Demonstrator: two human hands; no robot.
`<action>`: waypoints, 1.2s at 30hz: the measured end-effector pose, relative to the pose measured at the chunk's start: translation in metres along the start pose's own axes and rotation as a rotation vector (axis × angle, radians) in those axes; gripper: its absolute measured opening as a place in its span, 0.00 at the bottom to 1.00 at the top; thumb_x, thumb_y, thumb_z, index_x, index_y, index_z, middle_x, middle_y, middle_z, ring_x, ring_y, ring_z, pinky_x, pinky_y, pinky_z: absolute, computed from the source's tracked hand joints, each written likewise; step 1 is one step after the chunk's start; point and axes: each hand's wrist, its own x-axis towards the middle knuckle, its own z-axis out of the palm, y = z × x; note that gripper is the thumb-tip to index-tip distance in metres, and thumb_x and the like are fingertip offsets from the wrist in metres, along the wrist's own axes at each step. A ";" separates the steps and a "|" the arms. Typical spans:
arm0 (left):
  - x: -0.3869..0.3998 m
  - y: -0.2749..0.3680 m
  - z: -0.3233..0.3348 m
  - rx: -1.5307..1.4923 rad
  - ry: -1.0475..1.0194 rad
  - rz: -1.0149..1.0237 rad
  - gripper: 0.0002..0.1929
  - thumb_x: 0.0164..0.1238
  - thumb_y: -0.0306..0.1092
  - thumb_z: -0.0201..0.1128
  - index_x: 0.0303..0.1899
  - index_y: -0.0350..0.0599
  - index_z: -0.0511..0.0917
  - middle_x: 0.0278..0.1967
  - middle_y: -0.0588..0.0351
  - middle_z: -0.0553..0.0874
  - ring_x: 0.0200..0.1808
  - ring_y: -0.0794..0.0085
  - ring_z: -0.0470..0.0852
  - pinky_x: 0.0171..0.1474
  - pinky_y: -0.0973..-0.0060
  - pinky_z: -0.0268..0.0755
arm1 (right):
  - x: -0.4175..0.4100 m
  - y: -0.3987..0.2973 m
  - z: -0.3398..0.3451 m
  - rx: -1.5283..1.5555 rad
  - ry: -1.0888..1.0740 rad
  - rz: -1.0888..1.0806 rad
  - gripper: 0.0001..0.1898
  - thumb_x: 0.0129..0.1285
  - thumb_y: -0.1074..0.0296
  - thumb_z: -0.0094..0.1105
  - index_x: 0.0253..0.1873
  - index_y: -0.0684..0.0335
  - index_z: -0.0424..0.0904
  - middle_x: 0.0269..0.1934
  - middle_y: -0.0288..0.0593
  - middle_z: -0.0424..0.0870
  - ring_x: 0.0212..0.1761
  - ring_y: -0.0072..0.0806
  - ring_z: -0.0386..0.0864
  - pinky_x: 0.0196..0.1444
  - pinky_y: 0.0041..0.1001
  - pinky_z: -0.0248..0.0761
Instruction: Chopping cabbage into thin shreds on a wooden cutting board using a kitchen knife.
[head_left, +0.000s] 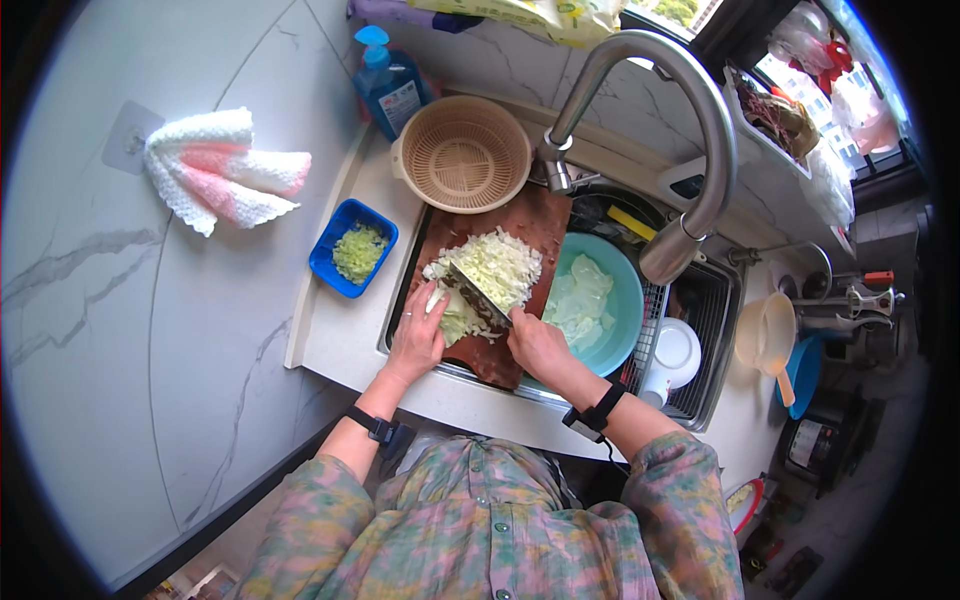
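Observation:
My right hand (541, 346) grips the handle of a kitchen knife (480, 294), whose blade slants up and left across a reddish-brown cutting board (487, 358). Fingers of my left hand (417, 334) press on pale cabbage leaves (436, 298) at the board's left, close beside the blade. Beyond the knife lies a heap of chopped cabbage (499, 262). More cut bits (463, 324) lie on the near side of the blade. The board rests over the left part of the sink.
Right of the board, a turquoise basin (634, 300) holds pale leaves. A steel faucet (720, 127) arches above. A beige colander (405, 142) stands behind the board, a blue tray (322, 255) of chopped greens to its left. A white bowl (677, 352) sits in the sink's right part.

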 end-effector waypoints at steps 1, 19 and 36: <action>-0.005 -0.006 0.004 -0.012 0.035 -0.008 0.28 0.57 0.19 0.60 0.62 0.40 0.77 0.69 0.40 0.70 0.70 0.44 0.70 0.71 0.58 0.67 | 0.000 0.000 0.001 0.002 -0.002 -0.005 0.09 0.65 0.72 0.56 0.46 0.67 0.67 0.33 0.58 0.82 0.34 0.58 0.84 0.36 0.50 0.78; 0.021 0.005 0.035 -0.278 0.346 -0.268 0.19 0.58 0.17 0.56 0.49 0.41 0.87 0.58 0.44 0.82 0.61 0.51 0.80 0.63 0.61 0.74 | 0.003 -0.002 0.000 0.014 0.008 -0.010 0.10 0.65 0.71 0.57 0.47 0.66 0.68 0.34 0.58 0.82 0.35 0.59 0.84 0.37 0.51 0.78; 0.020 0.008 0.049 -0.125 0.368 -0.175 0.10 0.57 0.23 0.66 0.41 0.43 0.84 0.45 0.47 0.85 0.48 0.51 0.82 0.51 0.60 0.78 | -0.003 -0.014 -0.025 0.014 -0.033 -0.088 0.10 0.66 0.74 0.55 0.50 0.65 0.68 0.37 0.56 0.79 0.35 0.58 0.82 0.37 0.51 0.75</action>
